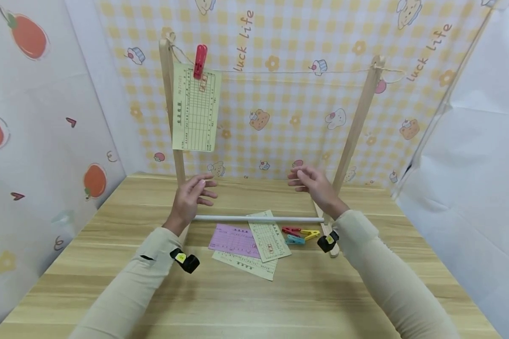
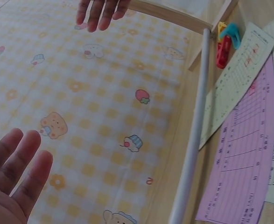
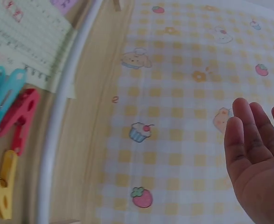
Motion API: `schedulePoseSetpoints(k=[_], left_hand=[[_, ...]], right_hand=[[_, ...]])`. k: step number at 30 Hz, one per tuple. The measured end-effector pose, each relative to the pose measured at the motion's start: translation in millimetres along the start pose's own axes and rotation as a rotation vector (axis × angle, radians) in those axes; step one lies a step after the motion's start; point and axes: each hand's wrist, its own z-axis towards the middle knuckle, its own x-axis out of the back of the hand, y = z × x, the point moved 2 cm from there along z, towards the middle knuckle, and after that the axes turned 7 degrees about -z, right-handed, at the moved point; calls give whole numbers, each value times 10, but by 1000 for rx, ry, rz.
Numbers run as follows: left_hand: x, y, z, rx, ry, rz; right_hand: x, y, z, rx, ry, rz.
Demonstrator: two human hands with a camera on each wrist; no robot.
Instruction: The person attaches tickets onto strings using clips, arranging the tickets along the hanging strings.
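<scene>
Both hands are raised above the table, palms facing each other, with nothing in them. My left hand point(image 1: 192, 197) is in front of the left wooden post, fingers loosely extended. Near the right post, my right hand point(image 1: 316, 184) has relaxed, slightly bent fingers. A red clothespin point(image 1: 200, 61) clips a pale green printed slip point(image 1: 196, 110) to the string at the upper left. On the table lie a purple slip point(image 1: 233, 239) and two pale green slips, one point(image 1: 268, 240) overlapping it, the other point(image 1: 248, 264) partly under it. Beside them are red point(image 1: 291, 230), yellow point(image 1: 310, 234) and blue point(image 1: 295, 239) clothespins.
A string point(image 1: 280, 71) runs between the left wooden post point(image 1: 179, 165) and the right wooden post point(image 1: 358, 122). Low across the frame goes a white rod point(image 1: 229, 218), over the edge of one slip. Checked cloth point(image 1: 271, 141) hangs behind the wooden table point(image 1: 237, 310).
</scene>
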Motion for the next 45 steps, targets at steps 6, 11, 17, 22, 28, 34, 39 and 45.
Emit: schedulePoseSetpoints(k=[6, 11, 17, 22, 28, 34, 39, 45], left_hand=[[-26, -151, -68, 93, -71, 130], [-68, -243, -134, 103, -136, 254], [-83, -356, -203, 94, -220, 373], [-116, -405, -238, 114, -301, 451], [-143, -481, -292, 190, -414, 534], [-196, -575, -326, 270, -473, 628], [-255, -626, -349, 248, -516, 651], [-302, -684, -388, 241, -585, 721]], right_hand=[[-46, 214, -101, -44, -13, -38], [-71, 389, -176, -96, -18, -70], [-115, 585, -278, -128, -37, -150], [-146, 732, -360, -158, -66, -255], [-195, 832, -432, -199, -134, -376], [-221, 883, -462, -156, -213, -453], [-239, 942, -487, -115, -246, -456], [-273, 1004, -526, -112, -267, -482]])
